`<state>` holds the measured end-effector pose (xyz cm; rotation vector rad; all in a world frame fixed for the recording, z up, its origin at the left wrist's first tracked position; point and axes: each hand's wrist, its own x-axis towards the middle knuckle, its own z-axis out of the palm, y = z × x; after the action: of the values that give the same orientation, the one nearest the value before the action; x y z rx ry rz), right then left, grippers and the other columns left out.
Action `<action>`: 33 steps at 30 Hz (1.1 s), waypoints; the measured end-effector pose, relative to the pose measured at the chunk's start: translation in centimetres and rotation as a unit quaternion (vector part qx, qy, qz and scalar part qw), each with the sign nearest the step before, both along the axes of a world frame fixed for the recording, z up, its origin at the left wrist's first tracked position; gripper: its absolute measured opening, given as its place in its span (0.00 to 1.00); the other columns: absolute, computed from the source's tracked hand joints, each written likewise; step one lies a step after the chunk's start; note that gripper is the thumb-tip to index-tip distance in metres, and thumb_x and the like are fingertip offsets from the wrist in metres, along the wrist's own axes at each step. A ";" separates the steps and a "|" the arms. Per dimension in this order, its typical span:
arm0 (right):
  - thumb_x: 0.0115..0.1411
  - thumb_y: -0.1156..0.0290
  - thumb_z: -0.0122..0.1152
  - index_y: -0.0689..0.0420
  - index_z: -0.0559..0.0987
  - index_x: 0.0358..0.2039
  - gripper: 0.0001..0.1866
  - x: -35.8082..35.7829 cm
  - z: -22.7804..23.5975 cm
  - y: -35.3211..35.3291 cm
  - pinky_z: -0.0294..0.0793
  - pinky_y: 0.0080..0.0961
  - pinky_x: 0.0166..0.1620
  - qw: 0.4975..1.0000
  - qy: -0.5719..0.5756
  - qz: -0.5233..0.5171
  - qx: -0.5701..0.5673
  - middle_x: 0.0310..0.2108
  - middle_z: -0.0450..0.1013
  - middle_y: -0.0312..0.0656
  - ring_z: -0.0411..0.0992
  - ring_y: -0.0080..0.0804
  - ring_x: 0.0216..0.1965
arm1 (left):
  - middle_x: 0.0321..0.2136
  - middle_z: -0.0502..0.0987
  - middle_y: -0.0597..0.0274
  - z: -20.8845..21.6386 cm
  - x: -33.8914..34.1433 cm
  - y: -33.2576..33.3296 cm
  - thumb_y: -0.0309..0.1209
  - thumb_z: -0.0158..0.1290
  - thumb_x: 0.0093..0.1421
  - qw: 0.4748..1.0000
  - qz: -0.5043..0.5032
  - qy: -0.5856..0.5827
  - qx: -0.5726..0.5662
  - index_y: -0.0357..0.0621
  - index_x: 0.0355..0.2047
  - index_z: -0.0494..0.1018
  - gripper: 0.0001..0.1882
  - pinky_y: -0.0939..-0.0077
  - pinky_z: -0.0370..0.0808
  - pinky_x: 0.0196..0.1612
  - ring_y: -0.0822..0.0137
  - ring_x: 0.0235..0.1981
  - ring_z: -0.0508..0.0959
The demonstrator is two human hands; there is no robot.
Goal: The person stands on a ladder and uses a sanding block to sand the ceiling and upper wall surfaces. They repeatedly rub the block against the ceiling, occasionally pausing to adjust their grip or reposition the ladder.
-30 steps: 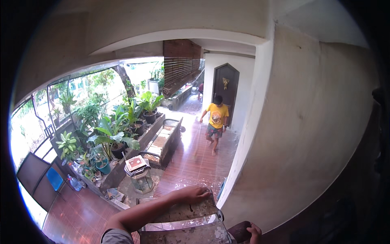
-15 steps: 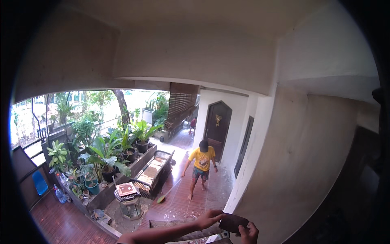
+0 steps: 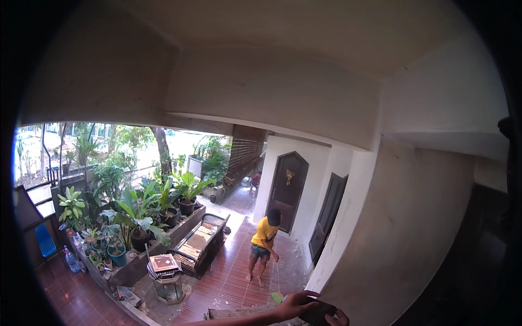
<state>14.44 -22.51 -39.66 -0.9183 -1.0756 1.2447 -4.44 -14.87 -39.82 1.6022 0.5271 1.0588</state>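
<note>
At the lower edge, my left hand [image 3: 296, 305] has its fingers on the left edge of a dark brown, flat, roughly rectangular piece [image 3: 314, 313]. My right hand [image 3: 340, 319], partly cut off by the frame, grips the same piece at its right side, thumb on the near face. What the piece is made of I cannot make out. Beneath my left forearm lies a pale slatted surface [image 3: 234, 313].
Below, a person in a yellow shirt [image 3: 265, 232] holds a long-handled broom with a green head [image 3: 278, 297]. A bamboo bench [image 3: 198, 242], a glass-sided stand [image 3: 168, 288] and potted plants [image 3: 140, 239] are at left. A wall [image 3: 375, 233] rises at right.
The view has tilted up, so my hands and the dark piece sit lower in it. The person below has turned and swung the broom to the right.
</note>
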 end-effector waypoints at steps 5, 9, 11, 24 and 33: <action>0.60 0.59 0.60 0.60 0.68 0.55 0.27 0.0 -0.5 0.4 0.77 0.27 0.36 0.990 0.088 0.110 -0.005 0.48 0.73 0.44 0.75 0.32 0.43 | 0.45 0.78 0.58 0.4 -0.4 0.3 0.31 0.52 0.65 0.999 0.023 -0.004 0.032 0.38 0.53 0.68 0.18 0.78 0.73 0.50 0.74 0.45 0.76; 0.60 0.51 0.58 0.60 0.66 0.59 0.33 -0.7 -1.7 0.9 0.75 0.31 0.44 0.977 0.144 0.149 -0.051 0.51 0.72 0.42 0.74 0.35 0.46 | 0.42 0.79 0.61 0.8 -1.2 0.4 0.31 0.53 0.64 0.997 0.024 0.015 0.071 0.37 0.49 0.71 0.15 0.78 0.73 0.47 0.75 0.42 0.76; 0.61 0.53 0.58 0.61 0.66 0.59 0.32 -1.0 -2.1 1.1 0.74 0.29 0.46 0.981 0.123 0.148 -0.005 0.50 0.72 0.42 0.73 0.33 0.47 | 0.41 0.79 0.61 1.0 -1.6 0.5 0.30 0.54 0.64 0.993 0.040 0.037 0.101 0.38 0.46 0.72 0.13 0.77 0.73 0.47 0.75 0.41 0.76; 0.60 0.71 0.58 0.68 0.69 0.56 0.25 -2.0 -0.2 -0.4 0.69 0.27 0.55 0.992 -0.080 0.049 0.089 0.50 0.72 0.45 0.70 0.31 0.51 | 0.37 0.79 0.61 -0.4 -1.5 2.4 0.22 0.59 0.57 0.980 -0.030 0.030 0.194 0.39 0.36 0.77 0.06 0.75 0.72 0.47 0.69 0.41 0.77; 0.59 0.77 0.55 0.68 0.75 0.50 0.18 0.1 4.0 1.6 0.73 0.27 0.50 0.973 -0.215 0.047 0.064 0.43 0.77 0.47 0.75 0.34 0.45 | 0.44 0.77 0.58 2.4 -2.6 2.9 0.39 0.51 0.65 0.997 -0.043 0.058 -0.014 0.41 0.54 0.70 0.20 0.73 0.75 0.44 0.68 0.40 0.78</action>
<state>14.49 -20.96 -35.63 -1.0748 -1.5379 1.0610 -7.09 -11.95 -37.43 1.6545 0.5434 0.8943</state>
